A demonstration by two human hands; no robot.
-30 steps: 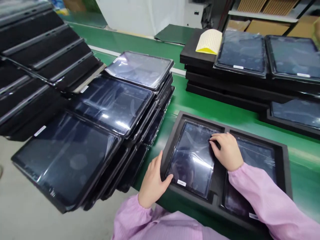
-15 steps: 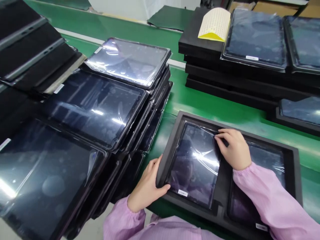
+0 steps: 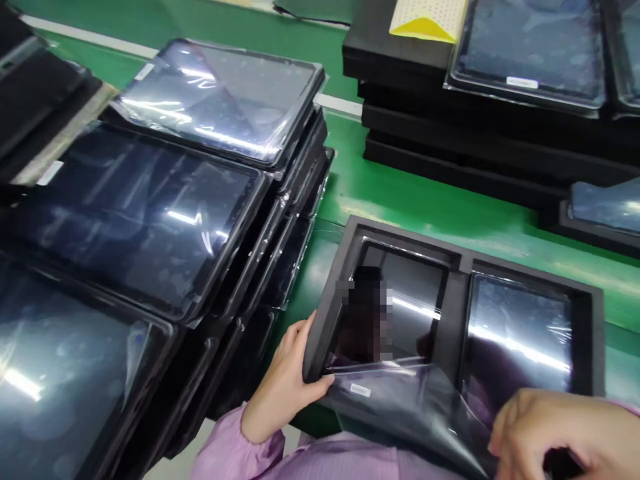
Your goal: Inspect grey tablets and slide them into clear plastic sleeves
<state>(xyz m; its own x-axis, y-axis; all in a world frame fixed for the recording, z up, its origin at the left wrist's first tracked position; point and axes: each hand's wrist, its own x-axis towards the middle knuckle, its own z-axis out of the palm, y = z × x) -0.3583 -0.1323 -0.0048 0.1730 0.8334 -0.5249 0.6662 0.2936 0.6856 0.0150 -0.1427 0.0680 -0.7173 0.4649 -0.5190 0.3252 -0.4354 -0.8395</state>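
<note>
Where film [image 3: 417, 400] lifts, screen [image 3: 405, 327], long axis pointing away

The tray [image 3: 453, 313] looks matt, like foam. Over its near edge, the film [image 3: 410, 400] is thin, clear, shiny plastic. The screens [image 3: 520, 313] are smooth and glossy. The tabletop [image 3: 400, 187] is smooth and shiny, the note [image 3: 430, 17] paper, the sleeve [image 3: 225, 447] cloth.

The right hand [image 3: 543, 427] has peeled film [image 3: 425, 403] back, seemingly corner-first, from the screen [image 3: 415, 333].
</note>
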